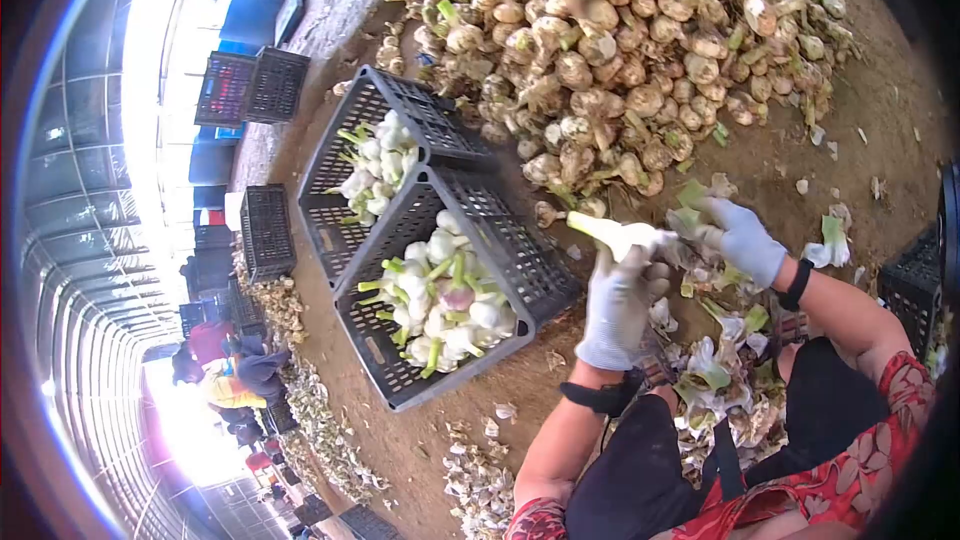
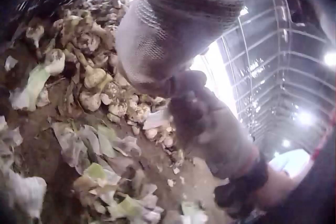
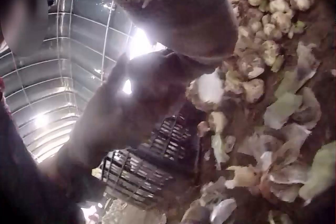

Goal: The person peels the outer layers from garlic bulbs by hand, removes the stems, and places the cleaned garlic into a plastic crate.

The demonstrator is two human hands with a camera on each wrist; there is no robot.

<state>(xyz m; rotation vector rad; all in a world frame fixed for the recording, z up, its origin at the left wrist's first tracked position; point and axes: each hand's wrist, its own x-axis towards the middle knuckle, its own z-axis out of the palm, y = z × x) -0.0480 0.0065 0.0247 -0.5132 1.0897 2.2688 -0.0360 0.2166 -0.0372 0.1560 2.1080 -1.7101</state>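
White garlic bulb (image 1: 632,239), stem toward the crates (image 1: 515,260), sits at the fingertips of the left hand (image 1: 616,315), whose fingers clamp it. The right hand (image 1: 742,240) reaches in just beside, above loose skins (image 1: 708,365); whether it pinches anything, I cannot tell.

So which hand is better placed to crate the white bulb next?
Left, I'd say. The left hand has the white bulb in its grip and is nearer the front crate. The right hand is farther out, beside loose skins.
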